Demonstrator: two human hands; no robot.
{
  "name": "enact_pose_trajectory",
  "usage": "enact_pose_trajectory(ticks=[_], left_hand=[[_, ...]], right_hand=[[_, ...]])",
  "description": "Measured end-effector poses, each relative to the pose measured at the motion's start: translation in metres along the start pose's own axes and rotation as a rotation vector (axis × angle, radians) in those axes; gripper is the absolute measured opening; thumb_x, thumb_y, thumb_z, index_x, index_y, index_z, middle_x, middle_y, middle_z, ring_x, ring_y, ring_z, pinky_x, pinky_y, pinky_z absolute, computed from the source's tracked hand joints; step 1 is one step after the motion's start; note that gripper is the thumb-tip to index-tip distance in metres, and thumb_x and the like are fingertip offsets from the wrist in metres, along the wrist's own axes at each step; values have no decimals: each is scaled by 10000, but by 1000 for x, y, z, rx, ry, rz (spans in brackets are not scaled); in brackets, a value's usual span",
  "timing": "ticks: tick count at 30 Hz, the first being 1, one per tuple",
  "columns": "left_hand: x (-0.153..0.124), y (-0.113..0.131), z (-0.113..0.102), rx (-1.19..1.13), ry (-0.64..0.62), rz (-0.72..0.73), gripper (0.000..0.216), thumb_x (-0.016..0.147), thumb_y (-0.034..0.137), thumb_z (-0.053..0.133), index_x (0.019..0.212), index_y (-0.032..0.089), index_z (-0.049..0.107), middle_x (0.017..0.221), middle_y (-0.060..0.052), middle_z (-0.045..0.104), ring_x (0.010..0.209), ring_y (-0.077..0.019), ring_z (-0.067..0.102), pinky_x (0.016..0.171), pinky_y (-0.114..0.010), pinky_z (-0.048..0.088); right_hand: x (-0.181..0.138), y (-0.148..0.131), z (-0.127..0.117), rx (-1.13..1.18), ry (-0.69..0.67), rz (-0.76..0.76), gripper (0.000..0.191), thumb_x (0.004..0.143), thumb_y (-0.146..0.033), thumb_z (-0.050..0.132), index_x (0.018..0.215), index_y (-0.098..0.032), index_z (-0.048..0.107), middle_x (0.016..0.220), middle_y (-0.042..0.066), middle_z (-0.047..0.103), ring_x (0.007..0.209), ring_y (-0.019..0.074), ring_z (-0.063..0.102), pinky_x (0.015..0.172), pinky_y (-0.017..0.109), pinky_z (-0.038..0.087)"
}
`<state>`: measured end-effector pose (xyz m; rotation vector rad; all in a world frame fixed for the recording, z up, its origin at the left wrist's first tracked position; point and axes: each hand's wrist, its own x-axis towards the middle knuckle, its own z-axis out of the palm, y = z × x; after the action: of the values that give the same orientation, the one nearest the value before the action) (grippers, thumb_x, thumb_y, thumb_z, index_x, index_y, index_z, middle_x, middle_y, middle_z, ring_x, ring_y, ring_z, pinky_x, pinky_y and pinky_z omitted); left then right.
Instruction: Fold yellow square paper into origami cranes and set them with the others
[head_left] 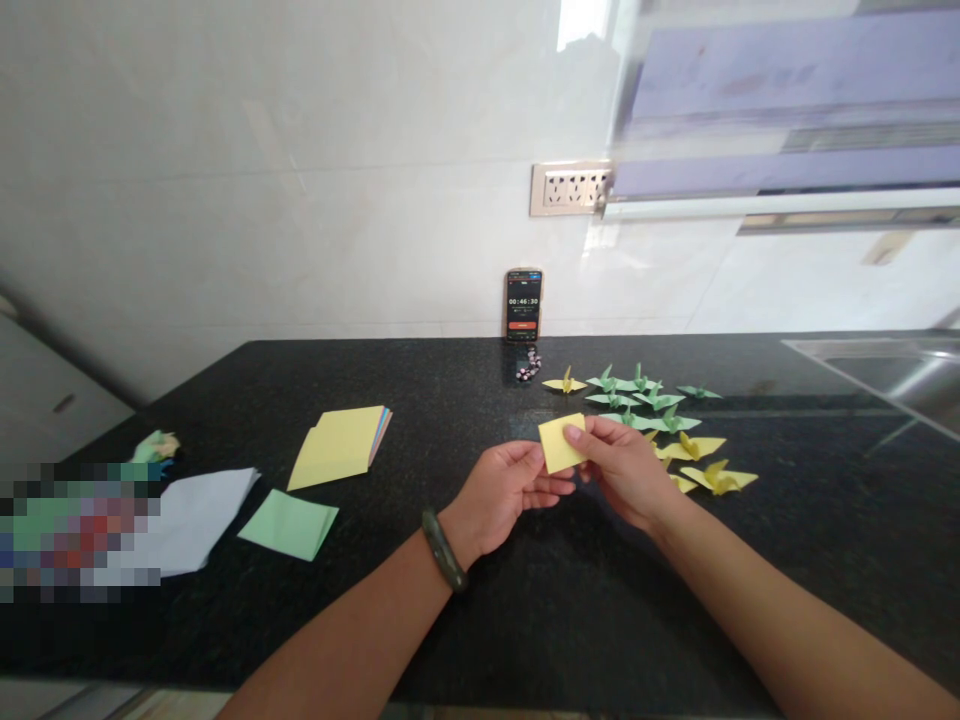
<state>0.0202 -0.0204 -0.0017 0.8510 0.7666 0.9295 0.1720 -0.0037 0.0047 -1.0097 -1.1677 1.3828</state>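
Observation:
A small folded yellow paper square [559,447] is held up above the dark counter, between my two hands. My right hand [621,465] pinches it at its right side, thumb on the front face. At its lower left edge, my left hand [510,490] holds it with the thumb and index finger, the other fingers stretched out below. Behind and to the right of my right hand stand several green paper cranes [660,398] and yellow paper cranes [721,478], some partly hidden by that hand. One more yellow crane [566,382] sits farther back.
To the left lie a stack of coloured paper [341,440], yellow on top, a folded green sheet [291,524] and white paper [199,515]. A phone showing a timer [523,305] leans on the wall behind a beaded bracelet [529,365]. A metal sink [900,370] is at far right.

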Motion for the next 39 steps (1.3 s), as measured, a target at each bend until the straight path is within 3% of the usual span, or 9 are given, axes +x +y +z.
enact_pose_trajectory(ticks=[6, 22, 30, 39], left_hand=[[1, 0, -2, -24, 0, 8, 318, 788, 405, 565, 858, 101, 629, 783, -96, 686, 621, -119, 640, 541, -187, 464], [1, 2, 0, -45, 45, 3, 165, 794, 267, 563, 819, 104, 573, 735, -65, 651, 596, -135, 654, 494, -177, 471], [-1, 2, -1, 11, 14, -13, 221, 782, 304, 588, 884, 109, 607, 788, -85, 671, 627, -126, 657, 503, -157, 471], [2, 2, -1, -52, 53, 42, 263, 836, 335, 509, 899, 101, 611, 763, -79, 661, 632, -131, 654, 522, -177, 483]], right_hand=[[1, 1, 0, 3, 41, -15, 296, 618, -404, 733, 603, -139, 602, 551, -17, 528, 464, 62, 405, 397, 184, 298], [0, 5, -1, -58, 9, -17, 293, 659, -411, 704, 623, -141, 596, 566, -18, 543, 455, 59, 401, 407, 188, 305], [-2, 2, 1, -133, -76, -12, 323, 693, -459, 656, 655, -147, 577, 565, -28, 522, 461, 65, 396, 421, 199, 314], [1, 4, -1, -116, -53, -42, 321, 719, -450, 636, 631, -156, 541, 521, -48, 464, 429, 59, 355, 417, 203, 280]])
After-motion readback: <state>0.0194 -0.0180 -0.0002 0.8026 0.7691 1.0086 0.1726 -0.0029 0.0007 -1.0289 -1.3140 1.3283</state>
